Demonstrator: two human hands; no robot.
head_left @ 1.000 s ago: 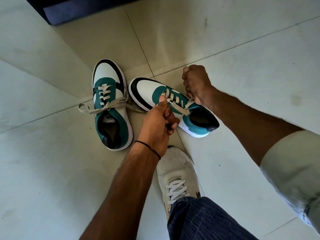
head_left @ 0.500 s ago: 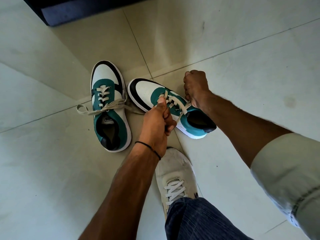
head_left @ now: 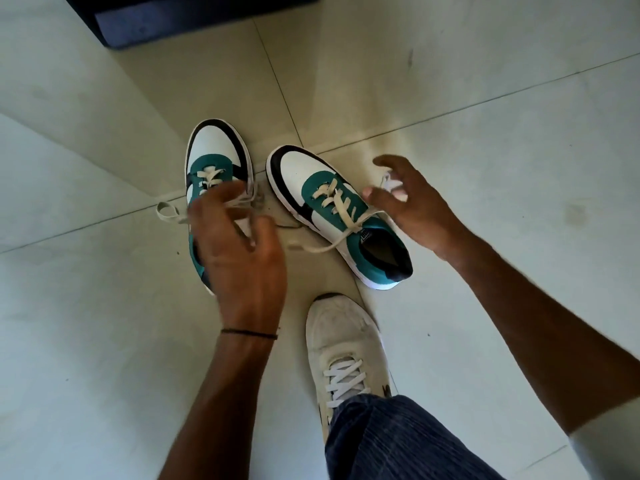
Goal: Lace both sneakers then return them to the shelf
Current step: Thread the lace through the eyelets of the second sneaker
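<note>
We see two green, white and black sneakers side by side on the pale tiled floor (head_left: 485, 98). The right sneaker (head_left: 332, 209) lies a bit turned, with its toe pointing up and to the left. Its cream lace (head_left: 341, 209) crosses over the green part, and one loose end (head_left: 318, 249) trails off onto the floor toward the other shoe. The left sneaker (head_left: 214, 157) sits just beside it, toe pointing up. Its lace ends (head_left: 169, 213) lie flat on the floor to its left.

Our left hand (head_left: 239, 244) is above the left sneaker and covers most of its back half. The fingers are bent and a little blurry, near that shoe's lace, but we cannot tell if they pinch it. Our right hand (head_left: 412, 202) is just to the right of the right sneaker, with the fingers spread and curled. Something small and white (head_left: 393, 185) shows behind the fingers, but we cannot tell what it is.

Nearer to us is a worn white shoe (head_left: 346, 344) on a foot, with a blue trouser leg (head_left: 398, 441) above it. A dark blue block (head_left: 180, 19) sits at the top edge.
</note>
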